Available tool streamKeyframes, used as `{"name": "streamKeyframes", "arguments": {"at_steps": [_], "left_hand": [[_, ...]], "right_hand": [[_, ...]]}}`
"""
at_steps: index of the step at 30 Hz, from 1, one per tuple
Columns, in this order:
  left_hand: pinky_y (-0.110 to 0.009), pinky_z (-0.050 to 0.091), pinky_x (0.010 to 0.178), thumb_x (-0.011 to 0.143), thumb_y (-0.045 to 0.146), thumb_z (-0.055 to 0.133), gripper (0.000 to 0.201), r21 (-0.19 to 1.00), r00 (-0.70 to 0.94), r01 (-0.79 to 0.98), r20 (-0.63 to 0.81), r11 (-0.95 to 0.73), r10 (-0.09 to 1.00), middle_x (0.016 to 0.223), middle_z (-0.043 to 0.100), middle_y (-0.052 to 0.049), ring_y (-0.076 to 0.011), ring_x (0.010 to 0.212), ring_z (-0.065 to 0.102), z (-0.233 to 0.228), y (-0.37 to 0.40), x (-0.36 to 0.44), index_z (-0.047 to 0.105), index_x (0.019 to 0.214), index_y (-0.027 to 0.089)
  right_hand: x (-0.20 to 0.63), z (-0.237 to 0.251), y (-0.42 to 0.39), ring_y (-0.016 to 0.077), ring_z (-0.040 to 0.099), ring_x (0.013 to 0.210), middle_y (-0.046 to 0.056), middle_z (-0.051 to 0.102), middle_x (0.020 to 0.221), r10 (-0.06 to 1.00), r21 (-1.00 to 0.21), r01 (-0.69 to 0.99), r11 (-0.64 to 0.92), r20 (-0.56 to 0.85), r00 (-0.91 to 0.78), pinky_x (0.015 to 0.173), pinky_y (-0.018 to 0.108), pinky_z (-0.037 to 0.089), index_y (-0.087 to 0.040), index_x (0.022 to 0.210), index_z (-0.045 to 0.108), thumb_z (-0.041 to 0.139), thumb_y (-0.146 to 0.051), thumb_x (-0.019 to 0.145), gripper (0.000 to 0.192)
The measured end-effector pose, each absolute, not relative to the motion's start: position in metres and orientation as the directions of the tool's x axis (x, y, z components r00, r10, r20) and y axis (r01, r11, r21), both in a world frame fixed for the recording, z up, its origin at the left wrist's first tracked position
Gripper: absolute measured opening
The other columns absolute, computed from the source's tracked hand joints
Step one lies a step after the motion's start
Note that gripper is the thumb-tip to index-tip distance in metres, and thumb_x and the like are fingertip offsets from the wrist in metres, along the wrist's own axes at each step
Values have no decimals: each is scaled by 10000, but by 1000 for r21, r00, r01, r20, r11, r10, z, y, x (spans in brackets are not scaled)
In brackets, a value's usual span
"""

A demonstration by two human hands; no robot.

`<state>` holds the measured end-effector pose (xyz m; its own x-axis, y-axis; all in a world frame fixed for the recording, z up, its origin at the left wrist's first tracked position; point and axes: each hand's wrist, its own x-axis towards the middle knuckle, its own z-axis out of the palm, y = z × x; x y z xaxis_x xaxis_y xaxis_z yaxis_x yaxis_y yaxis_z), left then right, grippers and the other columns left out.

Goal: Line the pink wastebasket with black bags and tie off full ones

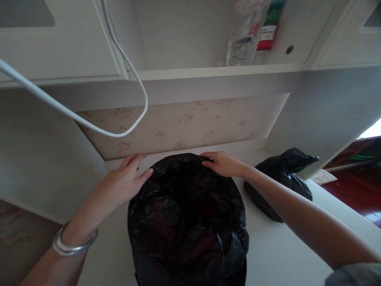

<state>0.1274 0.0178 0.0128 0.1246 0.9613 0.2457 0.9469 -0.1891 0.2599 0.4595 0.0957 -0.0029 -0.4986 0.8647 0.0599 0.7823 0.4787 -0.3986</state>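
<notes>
A black garbage bag [190, 222] stands wide open on the white surface in front of me. Its mouth is spread in a round shape like a bin's rim, and dull red shows faintly through the plastic; any bin underneath is covered. My right hand [222, 163] grips the far rim, thumb inside and fingers over the outer edge. At the far left of the rim is my left hand [126, 178], its thumb touching the plastic and its fingers stretched out apart from the thumb. A silver bangle circles the left wrist.
A tied, filled black bag [281, 180] sits to the right, beyond my right forearm. A white cable [119, 134] loops down at upper left. Overhead, a white shelf [208, 72] holds clear plastic bottles [247, 35]. Flowered wallpaper [184, 123] lines the back.
</notes>
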Motion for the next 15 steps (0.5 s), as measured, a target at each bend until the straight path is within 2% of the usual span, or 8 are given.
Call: {"name": "streamKeyframes", "arguments": {"at_steps": [1, 3, 6, 8, 12, 13, 15], "left_hand": [[-487, 428, 1149, 953, 615, 467, 689, 271, 196, 926, 253, -264, 947, 1510, 579, -177, -372, 1331, 595, 16, 28, 133, 533, 1470, 165], [-417, 432, 1145, 928, 618, 540, 686, 372, 342, 842, 189, -389, 921, 1489, 612, -134, -323, 1331, 601, 19, 49, 143, 545, 1465, 190], [-385, 428, 1140, 906, 547, 592, 608, 452, 435, 784, 89, -426, 896, 1461, 649, -86, -298, 1310, 620, 13, 74, 156, 603, 1419, 221], [-377, 433, 1128, 921, 465, 555, 509, 450, 445, 786, 66, -424, 893, 1409, 689, -68, -288, 1285, 638, 6, 80, 159, 655, 1361, 230], [-432, 471, 1080, 936, 382, 472, 479, 436, 364, 832, 40, -344, 931, 1352, 719, -102, -321, 1224, 673, -2, 67, 155, 669, 1339, 216], [-445, 474, 1072, 935, 365, 459, 484, 416, 325, 854, 43, -313, 945, 1357, 715, -109, -329, 1220, 674, -4, 59, 153, 659, 1351, 221], [-442, 486, 1050, 930, 335, 448, 492, 376, 259, 887, 72, -267, 963, 1345, 719, -113, -333, 1203, 681, -7, 42, 146, 641, 1372, 235]], "right_hand": [[457, -2, 99, 285, 694, 1184, 93, 726, 1322, 846, -404, 761, 508, 66, -529, 1028, 366, 508, -215, 1341, 677, 509, -322, 1002, 393], [452, -2, 104, 272, 687, 1193, 80, 723, 1332, 807, -415, 717, 559, 74, -586, 1028, 352, 502, -224, 1359, 667, 520, -324, 1001, 400], [446, -2, 108, 259, 675, 1212, 57, 720, 1342, 759, -430, 664, 612, 81, -647, 1042, 344, 485, -248, 1349, 679, 538, -341, 1000, 388], [446, -1, 109, 246, 690, 1177, 46, 733, 1321, 749, -442, 650, 618, 81, -658, 1025, 332, 490, -253, 1329, 695, 547, -353, 999, 374], [453, 2, 107, 217, 749, 950, 28, 809, 1085, 775, -469, 671, 575, 49, -630, 883, 295, 538, -242, 1212, 760, 550, -373, 998, 327], [456, 2, 105, 222, 752, 939, 36, 810, 1072, 792, -473, 685, 554, 45, -609, 874, 298, 543, -234, 1211, 760, 562, -374, 990, 328], [463, 2, 99, 245, 749, 1015, 72, 786, 1180, 835, -479, 719, 503, 56, -547, 916, 319, 544, -214, 1295, 716, 580, -383, 979, 384]]}}
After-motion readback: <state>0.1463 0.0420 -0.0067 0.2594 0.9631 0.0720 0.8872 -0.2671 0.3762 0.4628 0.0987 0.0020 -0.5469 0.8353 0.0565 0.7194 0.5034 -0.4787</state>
